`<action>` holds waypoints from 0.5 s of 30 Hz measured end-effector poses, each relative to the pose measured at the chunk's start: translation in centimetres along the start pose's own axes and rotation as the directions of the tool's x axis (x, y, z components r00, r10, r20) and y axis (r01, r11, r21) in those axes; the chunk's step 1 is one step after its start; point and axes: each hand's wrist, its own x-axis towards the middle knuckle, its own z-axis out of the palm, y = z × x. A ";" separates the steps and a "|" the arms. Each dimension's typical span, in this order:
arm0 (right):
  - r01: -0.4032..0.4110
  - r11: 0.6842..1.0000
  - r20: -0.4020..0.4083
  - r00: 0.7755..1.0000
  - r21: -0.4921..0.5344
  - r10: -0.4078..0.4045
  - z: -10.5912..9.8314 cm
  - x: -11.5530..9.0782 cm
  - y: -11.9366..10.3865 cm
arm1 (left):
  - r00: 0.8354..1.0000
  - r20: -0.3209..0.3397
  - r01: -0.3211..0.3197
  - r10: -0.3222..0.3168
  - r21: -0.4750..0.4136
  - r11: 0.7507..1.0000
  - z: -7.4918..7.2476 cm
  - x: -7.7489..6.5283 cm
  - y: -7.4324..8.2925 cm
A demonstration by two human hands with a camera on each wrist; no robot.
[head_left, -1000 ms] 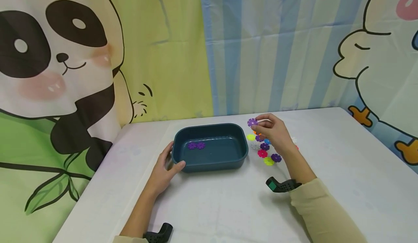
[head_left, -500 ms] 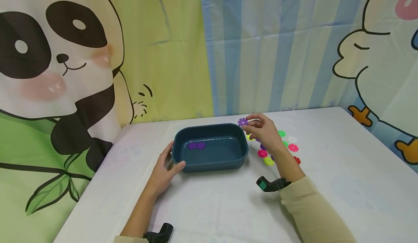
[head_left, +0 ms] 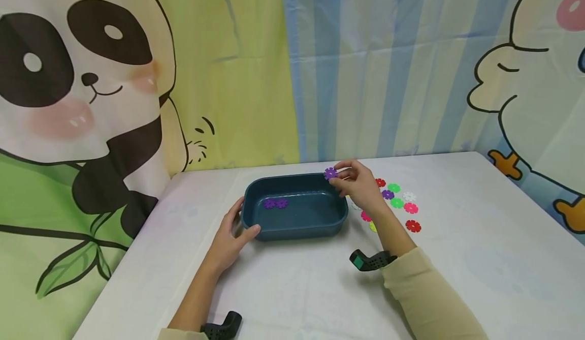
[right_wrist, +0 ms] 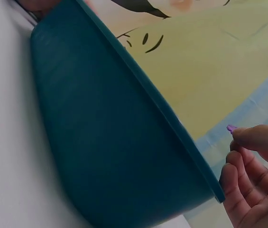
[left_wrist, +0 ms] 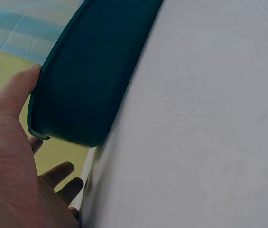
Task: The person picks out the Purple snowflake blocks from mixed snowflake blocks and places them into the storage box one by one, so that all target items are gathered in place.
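Observation:
A dark teal plastic tub (head_left: 297,232) stands on the white table, with purple flower-shaped plastic discs (head_left: 275,204) lying inside at its left. My left hand (head_left: 232,241) holds the tub's left end, its thumb along the front rim and the other fingers round the side; in the left wrist view the thumb (left_wrist: 22,85) meets the rim. Between thumb and forefinger my right hand (head_left: 358,183) pinches another purple flower-shaped disc (head_left: 330,174), raised at the tub's back right corner. In the right wrist view that disc (right_wrist: 231,128) shows edge-on, above the rim.
Loose discs in several colours lie right of the tub, such as a red disc (head_left: 413,226), a green disc (head_left: 397,203) and a white disc (head_left: 409,196). The right forearm partly covers the group. A printed curtain (head_left: 365,75) hangs behind the table (head_left: 292,289).
My right hand has moved left with the purple disc, from over the loose discs to the tub's back right corner. The left hand and the tub stay in place.

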 end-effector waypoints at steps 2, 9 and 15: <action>0.012 1.000 0.012 1.000 -0.007 -0.011 0.3 -0.1 -0.1 | 1.000 -0.001 0.001 -0.001 0.005 1.000 0.0 0.0 0.0; 0.006 1.000 0.030 1.000 0.011 -0.006 1.1 -0.2 -0.4 | 1.000 0.000 0.002 -0.002 0.000 1.000 0.1 -0.1 0.0; 0.028 0.999 0.059 0.998 0.017 -0.029 1.8 -0.2 -0.8 | 1.000 0.000 0.010 -0.010 -0.003 1.000 0.1 -0.1 0.1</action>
